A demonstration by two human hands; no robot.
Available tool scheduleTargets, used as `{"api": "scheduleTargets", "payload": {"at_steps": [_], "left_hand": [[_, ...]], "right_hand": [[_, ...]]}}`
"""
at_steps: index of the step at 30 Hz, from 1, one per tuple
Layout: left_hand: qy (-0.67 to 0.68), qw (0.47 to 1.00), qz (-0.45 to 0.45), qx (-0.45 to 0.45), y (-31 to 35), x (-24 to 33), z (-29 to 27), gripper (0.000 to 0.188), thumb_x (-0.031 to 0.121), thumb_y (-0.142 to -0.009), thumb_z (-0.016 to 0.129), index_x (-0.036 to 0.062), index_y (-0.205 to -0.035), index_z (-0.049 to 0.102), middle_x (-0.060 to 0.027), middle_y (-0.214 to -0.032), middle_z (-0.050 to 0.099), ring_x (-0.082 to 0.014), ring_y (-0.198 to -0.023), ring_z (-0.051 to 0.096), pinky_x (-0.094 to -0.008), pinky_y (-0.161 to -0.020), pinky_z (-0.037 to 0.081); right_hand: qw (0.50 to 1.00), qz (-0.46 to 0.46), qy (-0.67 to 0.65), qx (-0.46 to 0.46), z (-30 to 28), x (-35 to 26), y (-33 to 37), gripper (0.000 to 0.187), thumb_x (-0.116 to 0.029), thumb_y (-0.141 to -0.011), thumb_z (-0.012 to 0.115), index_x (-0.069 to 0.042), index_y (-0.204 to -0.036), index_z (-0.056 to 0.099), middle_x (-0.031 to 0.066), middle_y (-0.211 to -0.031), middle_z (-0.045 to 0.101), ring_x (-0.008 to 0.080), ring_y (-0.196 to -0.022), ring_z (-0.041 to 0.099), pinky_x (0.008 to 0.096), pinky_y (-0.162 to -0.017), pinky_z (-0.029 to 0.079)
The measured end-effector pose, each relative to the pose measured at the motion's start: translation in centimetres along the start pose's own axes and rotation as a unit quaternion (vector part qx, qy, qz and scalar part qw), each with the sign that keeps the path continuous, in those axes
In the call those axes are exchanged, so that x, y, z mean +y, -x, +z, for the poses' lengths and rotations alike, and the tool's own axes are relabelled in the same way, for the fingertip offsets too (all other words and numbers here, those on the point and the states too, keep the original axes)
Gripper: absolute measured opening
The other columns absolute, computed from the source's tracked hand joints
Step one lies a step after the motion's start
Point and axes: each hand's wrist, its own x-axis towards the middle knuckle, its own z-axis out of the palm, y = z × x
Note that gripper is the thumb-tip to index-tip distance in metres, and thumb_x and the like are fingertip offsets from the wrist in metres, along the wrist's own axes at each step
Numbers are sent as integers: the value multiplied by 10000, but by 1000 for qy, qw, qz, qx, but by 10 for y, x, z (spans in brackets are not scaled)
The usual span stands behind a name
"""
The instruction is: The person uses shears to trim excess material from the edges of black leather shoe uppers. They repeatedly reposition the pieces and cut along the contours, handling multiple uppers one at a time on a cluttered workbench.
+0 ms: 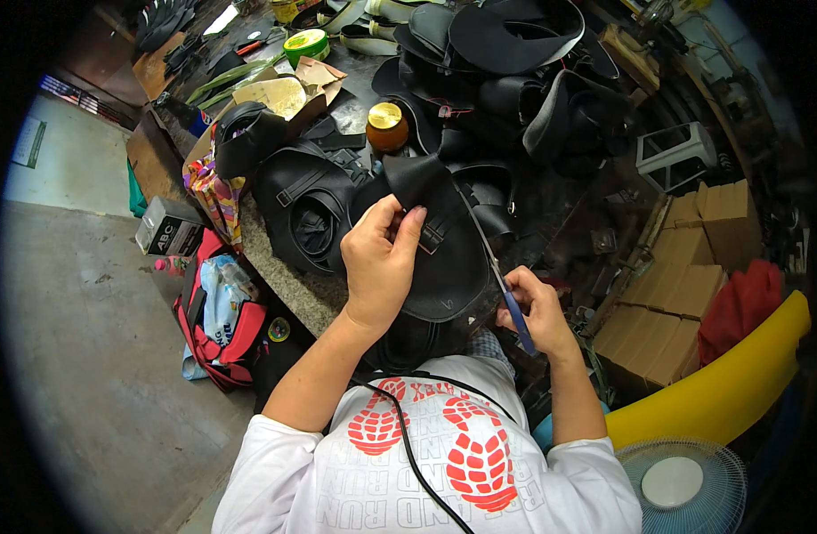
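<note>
Black leather piece (444, 267) pinched in left hand (379, 262), right hand (537, 311) at 3 o'clock gripping blue-handled scissors (508, 298), bench (293, 285) beneath

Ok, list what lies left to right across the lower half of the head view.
Red bag → left hand → black leather piece → blue-handled scissors in the right hand → cardboard boxes → red cloth.

I am seeing a small grey and black carton (168, 228) sitting just left of the granite worktop (288, 280), on its edge. Brown cardboard boxes (684, 267) are stacking up well right of that worktop. An opened tan carton (293, 93) is lying at the worktop's far end, beside a round green-lidded tin (305, 44).
</note>
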Motion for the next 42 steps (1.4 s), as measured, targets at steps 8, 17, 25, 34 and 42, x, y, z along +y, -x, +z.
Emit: {"api": "scheduleTargets", "payload": {"at_steps": [8, 17, 25, 34, 42], "left_hand": [[8, 999, 36, -5, 8, 3, -7, 110, 51, -879, 680, -35, -941, 648, -63, -742, 607, -95, -609, 539, -247, -575, 450], [76, 996, -29, -25, 9, 11, -18, 104, 73, -915, 653, -30, -928, 644, 1, -759, 609, -38, -656, 518, -214, -591, 433], [313, 942, -108, -47, 12, 9, -10, 200, 106, -979, 581, -47, -1108, 594, -16, -939, 622, -41, -824, 541, -196, -754, 452], [135, 861, -250, -421, 18, 25, -64, 323, 203, -882, 716, -72, -1044, 667, -10, -819, 654, -54, -729, 570, -222, -646, 465], [310, 898, -275, -146, 23, 19, -62, 261, 175, -947, 625, -78, -983, 675, -117, -891, 710, -116, -737, 657, -234, -662, 527]], "right_hand": [[969, 32, -237, -54, 14, -4, 7, 252, -1, -808, 657, -5, -1006, 502, 6, -703, 567, 52, -628, 557, 232, -618, 503], [979, 63, -196, -1, 26, -3, 11, 150, -12, -835, 651, -15, -928, 533, 3, -678, 559, 63, -564, 563, 224, -522, 486], [945, -144, -283, 80, 45, -52, -2, 603, -267, -771, 839, -57, -1184, 454, 17, -1023, 576, 93, -920, 568, 231, -806, 461], [884, -124, -444, 72, 38, -94, -54, 520, -7, -758, 664, 37, -1247, 493, 143, -1148, 627, 234, -1040, 631, 337, -966, 489], [946, -131, -296, -21, 45, -39, -51, 316, -347, -985, 558, -52, -1061, 474, 116, -810, 632, 154, -733, 582, 283, -697, 463]]}}
